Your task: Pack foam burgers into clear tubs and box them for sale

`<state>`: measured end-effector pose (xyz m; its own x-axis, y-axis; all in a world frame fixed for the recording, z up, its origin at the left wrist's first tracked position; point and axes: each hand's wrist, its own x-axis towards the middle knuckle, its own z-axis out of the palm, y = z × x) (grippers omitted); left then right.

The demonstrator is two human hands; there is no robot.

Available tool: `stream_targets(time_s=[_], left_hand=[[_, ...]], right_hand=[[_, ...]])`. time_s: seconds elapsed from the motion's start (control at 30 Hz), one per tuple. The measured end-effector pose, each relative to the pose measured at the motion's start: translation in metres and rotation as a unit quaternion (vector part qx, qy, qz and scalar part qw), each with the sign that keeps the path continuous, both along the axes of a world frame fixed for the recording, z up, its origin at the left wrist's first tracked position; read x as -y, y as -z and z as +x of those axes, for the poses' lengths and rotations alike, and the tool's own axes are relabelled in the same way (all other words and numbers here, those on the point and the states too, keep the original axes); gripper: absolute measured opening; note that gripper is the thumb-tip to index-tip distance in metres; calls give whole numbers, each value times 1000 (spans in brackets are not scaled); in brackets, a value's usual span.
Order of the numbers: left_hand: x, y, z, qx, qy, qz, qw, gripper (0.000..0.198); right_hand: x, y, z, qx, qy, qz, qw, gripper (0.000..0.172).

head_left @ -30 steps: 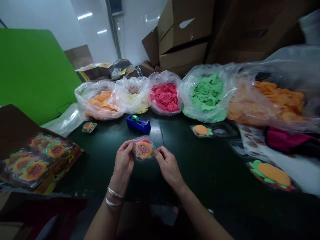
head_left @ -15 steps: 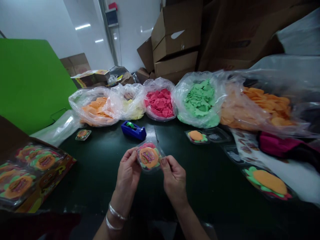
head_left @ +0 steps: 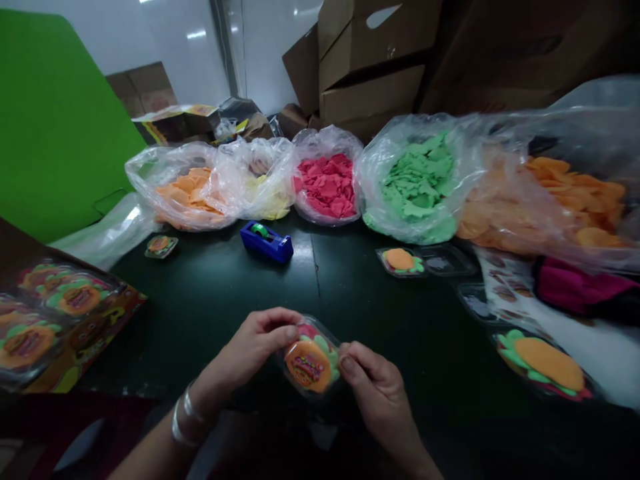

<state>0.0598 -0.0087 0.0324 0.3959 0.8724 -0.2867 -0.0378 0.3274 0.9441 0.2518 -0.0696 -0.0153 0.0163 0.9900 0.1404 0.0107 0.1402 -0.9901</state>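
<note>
Both my hands hold a small clear plastic case (head_left: 311,360) with an orange, green and pink foam burger inside, low over the dark table (head_left: 350,300). My left hand (head_left: 250,350) pinches its upper left edge, silver bangles on the wrist. My right hand (head_left: 377,393) pinches its right edge. The case tilts toward me.
Open plastic bags of foam pieces line the back: orange (head_left: 190,190), yellow (head_left: 267,183), red (head_left: 327,183), green (head_left: 415,183), orange (head_left: 545,200). A blue tape dispenser (head_left: 267,241) stands mid-table. A box of filled cases (head_left: 55,313) is at left. Loose cases (head_left: 401,260) and a burger stack (head_left: 543,360) lie right.
My hands brought the case down and closer to me, and it tilted. The view shifted slightly.
</note>
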Motion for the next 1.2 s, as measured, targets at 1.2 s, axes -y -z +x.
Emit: stream_targets(time_s=[1.2], left_hand=[[11,5,3,65,-31,-80,994,18]], right_hand=[[-8,-4,-7,-53,-44,-110,992,48]])
